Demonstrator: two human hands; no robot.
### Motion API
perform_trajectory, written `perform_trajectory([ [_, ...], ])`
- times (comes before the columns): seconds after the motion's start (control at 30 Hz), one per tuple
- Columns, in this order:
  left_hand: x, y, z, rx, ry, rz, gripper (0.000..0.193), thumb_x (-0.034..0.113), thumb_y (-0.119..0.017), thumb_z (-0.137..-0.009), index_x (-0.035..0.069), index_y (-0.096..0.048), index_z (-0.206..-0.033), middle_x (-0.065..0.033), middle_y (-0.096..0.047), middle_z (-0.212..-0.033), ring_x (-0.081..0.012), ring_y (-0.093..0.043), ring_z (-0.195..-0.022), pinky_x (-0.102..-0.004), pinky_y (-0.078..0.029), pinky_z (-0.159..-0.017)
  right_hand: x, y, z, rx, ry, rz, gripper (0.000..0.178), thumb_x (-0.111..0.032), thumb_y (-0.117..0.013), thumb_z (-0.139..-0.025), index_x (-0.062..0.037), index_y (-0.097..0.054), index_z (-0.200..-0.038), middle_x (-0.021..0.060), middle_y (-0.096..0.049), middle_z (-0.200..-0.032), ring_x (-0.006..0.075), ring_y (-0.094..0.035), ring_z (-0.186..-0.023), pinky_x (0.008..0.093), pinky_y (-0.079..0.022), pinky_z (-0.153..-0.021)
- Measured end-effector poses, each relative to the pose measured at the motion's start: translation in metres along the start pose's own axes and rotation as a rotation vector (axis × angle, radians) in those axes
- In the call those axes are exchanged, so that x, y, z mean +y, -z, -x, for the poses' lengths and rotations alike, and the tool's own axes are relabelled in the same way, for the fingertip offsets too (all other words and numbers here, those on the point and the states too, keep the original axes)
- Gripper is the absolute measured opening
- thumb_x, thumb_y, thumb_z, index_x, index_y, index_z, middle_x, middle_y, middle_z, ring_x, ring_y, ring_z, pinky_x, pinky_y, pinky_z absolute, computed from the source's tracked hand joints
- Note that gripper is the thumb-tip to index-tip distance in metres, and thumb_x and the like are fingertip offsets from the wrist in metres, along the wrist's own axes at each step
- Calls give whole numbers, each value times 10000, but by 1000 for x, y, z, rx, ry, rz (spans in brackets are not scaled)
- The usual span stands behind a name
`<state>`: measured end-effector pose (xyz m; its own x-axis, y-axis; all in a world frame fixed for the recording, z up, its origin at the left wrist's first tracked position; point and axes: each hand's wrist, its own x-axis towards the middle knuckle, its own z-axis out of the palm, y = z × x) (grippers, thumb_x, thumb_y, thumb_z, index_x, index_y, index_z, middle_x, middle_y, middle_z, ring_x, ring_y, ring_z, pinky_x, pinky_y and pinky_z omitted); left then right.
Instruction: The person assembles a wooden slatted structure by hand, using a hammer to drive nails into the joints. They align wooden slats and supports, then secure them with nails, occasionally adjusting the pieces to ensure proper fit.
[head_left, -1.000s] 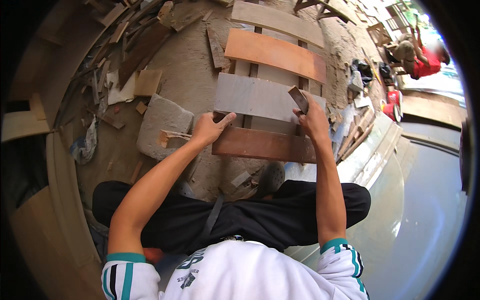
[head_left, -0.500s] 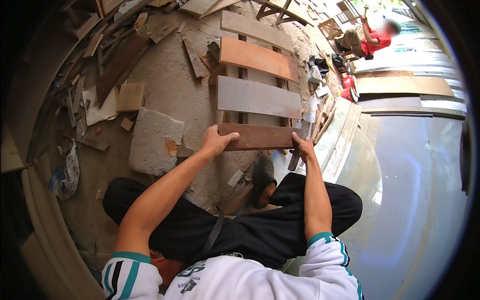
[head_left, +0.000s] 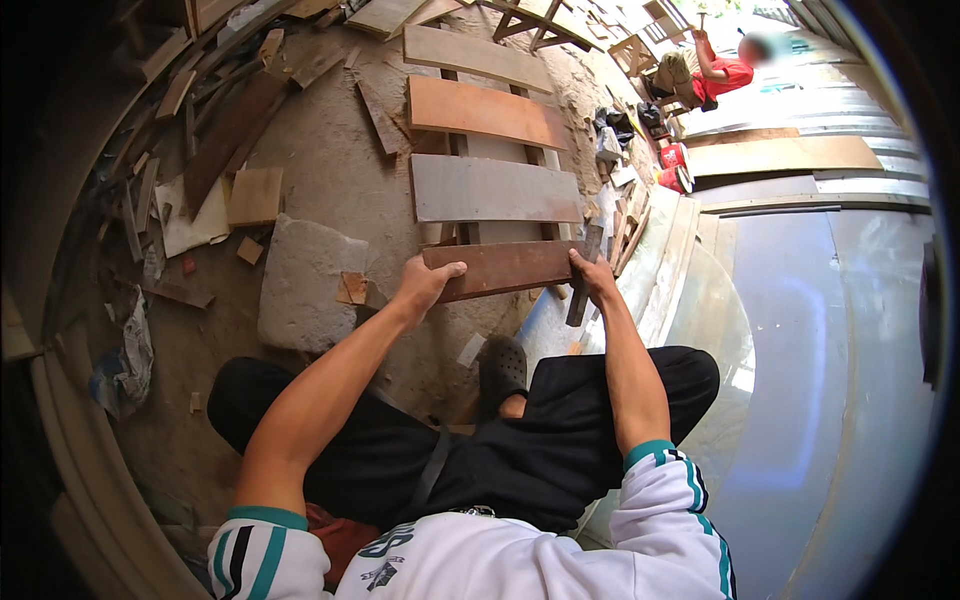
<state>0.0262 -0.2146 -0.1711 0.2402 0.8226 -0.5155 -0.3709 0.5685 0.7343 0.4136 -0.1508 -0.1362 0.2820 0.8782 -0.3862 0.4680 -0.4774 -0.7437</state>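
A dark reddish-brown board (head_left: 505,270) lies crosswise in front of me, held at both ends. My left hand (head_left: 428,285) is closed on its left end, thumb on top. The right end is gripped by my right hand (head_left: 593,275), its thumb on the upper face and its fingers mostly hidden. Beside that hand, a narrow dark wooden strip (head_left: 577,303) slants past the board's end; whether I touch it, I cannot tell. Just beyond lie a grey board (head_left: 495,188), an orange-brown board (head_left: 485,112) and a pale board (head_left: 475,58), spaced apart across two dark rails (head_left: 459,143).
A flat stone slab (head_left: 310,275) lies to the left, with wood scraps (head_left: 257,196) around it. Large smooth sheets (head_left: 780,340) cover the right side. Red cans (head_left: 675,168) stand farther back, near a seated person in red (head_left: 722,78). My foot in a dark clog (head_left: 501,368) is below the board.
The board has tilted slightly, its right end now higher in the picture. More of the dark strip shows by my right hand. The whole view has shifted a little.
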Motion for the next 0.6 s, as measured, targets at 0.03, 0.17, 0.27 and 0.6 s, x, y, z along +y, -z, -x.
perform_trajectory([
  [0.03,-1,1,-1,7,-14,16,366,222,-772,-822,4,-656,-1092,-81,-693,-1020,-164,-648,-893,-320,-515,-816,-4,-4,1,-10,-3,-18,432,-370,-776,-864,-43,-649,-1115,59,-674,-964,178,-633,-821,361,-535,-704],
  [0.17,-5,-1,-3,-8,-46,73,360,219,-768,-829,-2,-655,-1090,-79,-691,-1022,-165,-645,-887,-320,-514,-817,-13,1,-2,-31,-149,30,468,-382,-780,-856,-44,-628,-1142,76,-669,-966,227,-635,-782,408,-556,-655],
  [0.27,-2,-6,-1,-10,-17,56,364,215,-765,-832,-7,-652,-1098,-79,-690,-1029,-165,-642,-898,-321,-513,-820,-23,6,-2,76,2,437,475,-418,-770,-847,5,-664,-1036,121,-701,-890,263,-669,-780,423,-543,-677],
  [0.6,14,4,7,104,38,-98,436,252,-760,-831,-32,-632,-1136,-113,-685,-1061,-181,-643,-962,-331,-508,-851,-136,-59,102,-171,444,644,366,-287,-732,-847,2,-636,-1049,224,-654,-1028,392,-630,-1008,447,-490,-854],
])
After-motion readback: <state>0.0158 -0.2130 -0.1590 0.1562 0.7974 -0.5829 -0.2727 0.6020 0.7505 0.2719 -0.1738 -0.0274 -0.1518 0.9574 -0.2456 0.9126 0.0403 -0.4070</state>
